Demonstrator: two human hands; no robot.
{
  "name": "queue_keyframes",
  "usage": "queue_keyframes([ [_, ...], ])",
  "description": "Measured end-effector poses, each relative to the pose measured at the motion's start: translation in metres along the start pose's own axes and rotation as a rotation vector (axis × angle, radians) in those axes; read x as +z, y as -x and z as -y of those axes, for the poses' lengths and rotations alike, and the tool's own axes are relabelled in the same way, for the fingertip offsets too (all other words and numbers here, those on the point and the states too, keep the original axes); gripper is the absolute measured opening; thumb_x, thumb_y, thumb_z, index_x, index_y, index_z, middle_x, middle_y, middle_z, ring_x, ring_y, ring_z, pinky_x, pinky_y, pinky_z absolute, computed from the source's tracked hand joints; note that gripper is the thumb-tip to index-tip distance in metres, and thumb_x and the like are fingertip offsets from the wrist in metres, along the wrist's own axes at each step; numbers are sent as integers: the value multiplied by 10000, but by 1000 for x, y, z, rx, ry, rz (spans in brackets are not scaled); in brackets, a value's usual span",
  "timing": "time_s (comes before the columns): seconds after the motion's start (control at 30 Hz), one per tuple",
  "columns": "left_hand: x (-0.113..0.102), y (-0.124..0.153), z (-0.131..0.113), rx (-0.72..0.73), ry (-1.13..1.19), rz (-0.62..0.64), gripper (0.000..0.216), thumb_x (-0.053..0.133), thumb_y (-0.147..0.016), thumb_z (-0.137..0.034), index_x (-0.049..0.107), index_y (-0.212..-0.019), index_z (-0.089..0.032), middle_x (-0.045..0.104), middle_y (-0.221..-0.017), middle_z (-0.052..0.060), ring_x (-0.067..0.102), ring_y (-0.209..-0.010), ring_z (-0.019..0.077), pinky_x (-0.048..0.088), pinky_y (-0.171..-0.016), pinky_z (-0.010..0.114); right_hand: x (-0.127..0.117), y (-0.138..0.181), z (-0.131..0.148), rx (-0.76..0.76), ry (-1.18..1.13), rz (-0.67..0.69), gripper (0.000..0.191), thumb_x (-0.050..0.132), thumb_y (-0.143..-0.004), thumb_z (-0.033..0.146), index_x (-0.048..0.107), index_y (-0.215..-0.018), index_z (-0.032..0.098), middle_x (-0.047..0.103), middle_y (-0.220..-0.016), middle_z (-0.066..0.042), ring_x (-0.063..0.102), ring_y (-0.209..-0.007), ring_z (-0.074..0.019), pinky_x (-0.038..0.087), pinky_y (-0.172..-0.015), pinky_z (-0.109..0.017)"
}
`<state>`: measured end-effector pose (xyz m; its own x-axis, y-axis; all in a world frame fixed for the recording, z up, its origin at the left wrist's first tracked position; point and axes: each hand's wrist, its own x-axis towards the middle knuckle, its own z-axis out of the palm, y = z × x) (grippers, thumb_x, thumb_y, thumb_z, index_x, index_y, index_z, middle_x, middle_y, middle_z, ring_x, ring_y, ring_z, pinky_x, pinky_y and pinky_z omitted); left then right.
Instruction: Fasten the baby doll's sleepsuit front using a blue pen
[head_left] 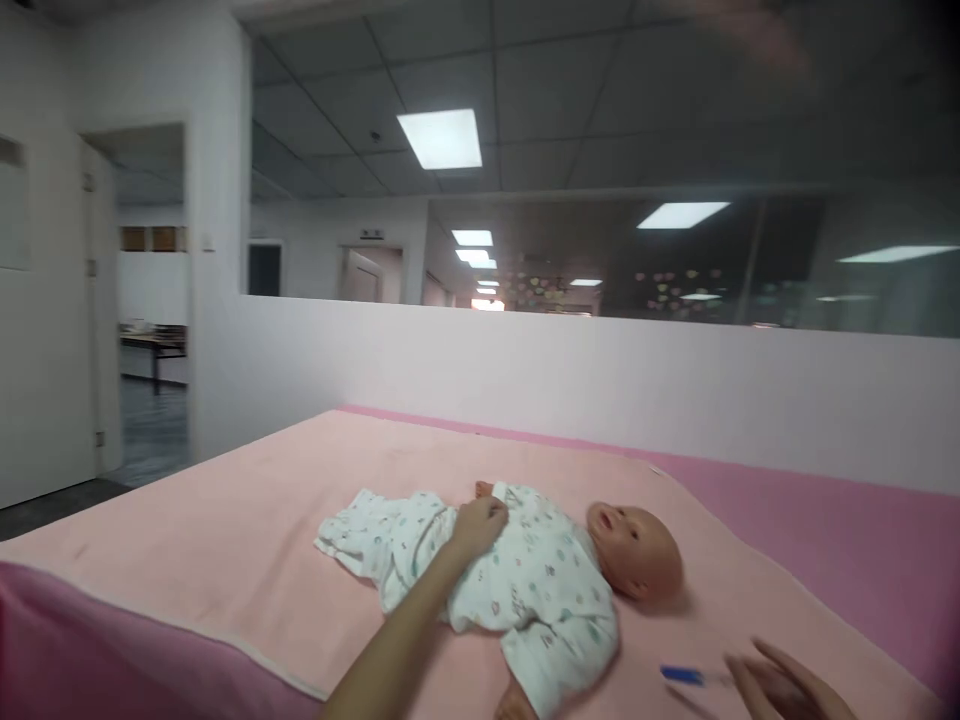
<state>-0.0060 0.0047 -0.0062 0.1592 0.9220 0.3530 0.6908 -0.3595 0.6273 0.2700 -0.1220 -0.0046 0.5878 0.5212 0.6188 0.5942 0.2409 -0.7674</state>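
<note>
Doll [525, 570]: lay on its back on the sheet, head toward the right of the view and legs toward the left.
Outfit [559, 590]: white with small printed marks, it covered the doll's trunk, arms and legs; the near sleeve [562, 650] reached toward the viewer, with a small doll hand [514, 700] at its end.
Left hand [478, 528]: rested on the doll's middle, fingers partly curled over the far side; whether it gripped any cloth could not be told.
Right hand [787, 688]: at the lower right edge, well apart from the doll, it held the stick, thumb and fingers drawn close together; motion blurred it.
Stick [682, 676]: a short blue end pointed toward the doll, and a pale part ran back to the right hand's fingertips.
Sheet [247, 520]: light pink, spread beneath the doll, over a deeper pink cover [810, 530].
Wall [570, 375]: white, behind the sheet, with a wide window [555, 150] above.
Doorway [154, 300]: stood open at the left.
</note>
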Motion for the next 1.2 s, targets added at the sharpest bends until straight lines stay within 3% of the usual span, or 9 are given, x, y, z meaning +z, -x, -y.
queue_keyframes([
  [0.13,-2,1,1,8,10,15,308,371,-769,-317,626,-902,-204,644,-938,19,553,-892,174,376,-771,241,-26,30,0,165,86,147,451,566,-580,523,588,-897,203,647,-763,-68,610,-752,-245,487,-667,-331],
  [0.3,-4,1,5,25,33,45,311,352,-778,-350,615,-880,-219,643,-915,4,554,-861,174,370,-750,239,-14,32,17,193,86,308,346,476,-687,511,571,-719,179,640,-715,-57,600,-719,-193,461,-603,-226],
  [0.5,-4,1,5,12,41,52,293,363,-772,-350,610,-884,-239,642,-918,-15,553,-871,176,371,-753,243,-12,33,5,158,246,531,476,343,-766,529,527,-508,173,560,-496,-41,539,-498,-149,410,-505,-232],
  [0.63,-6,2,2,5,27,52,295,363,-777,-341,612,-888,-229,640,-935,-7,552,-885,175,373,-754,238,-12,21,10,270,213,726,533,347,-749,590,545,-513,156,517,-432,-28,477,-387,-122,382,-436,-237],
  [0.77,-8,4,-1,19,25,66,295,357,-783,-340,614,-873,-228,645,-913,-4,557,-865,172,373,-748,236,-18,-20,57,226,-87,1037,509,429,-713,601,595,-646,125,572,-521,-42,497,-421,-119,389,-429,-239],
  [0.9,-9,5,-1,17,20,65,295,365,-781,-345,616,-884,-228,644,-929,5,556,-879,183,374,-745,239,-18,-80,117,72,-568,911,491,406,-737,593,623,-784,155,614,-662,-57,540,-563,-133,425,-524,-263],
  [1.0,-7,4,0,19,27,62,307,366,-783,-352,615,-905,-220,644,-936,18,559,-881,190,375,-741,241,2,-110,150,65,-981,598,373,359,-784,529,579,-766,228,571,-622,9,425,-453,-70,321,-411,-197],
  [1.1,-6,3,2,20,24,56,298,370,-782,-349,615,-899,-226,647,-917,13,562,-869,188,373,-743,241,36,-112,169,161,-1138,677,210,505,-739,421,515,-711,213,502,-529,45,383,-425,-53,290,-395,-178],
  [1.2,-5,3,4,28,20,45,290,370,-783,-342,616,-883,-225,649,-899,10,563,-857,183,372,-736,236,66,-93,181,238,-1153,814,269,617,-668,414,450,-687,205,412,-447,80,363,-386,-46,277,-377,-174],
])
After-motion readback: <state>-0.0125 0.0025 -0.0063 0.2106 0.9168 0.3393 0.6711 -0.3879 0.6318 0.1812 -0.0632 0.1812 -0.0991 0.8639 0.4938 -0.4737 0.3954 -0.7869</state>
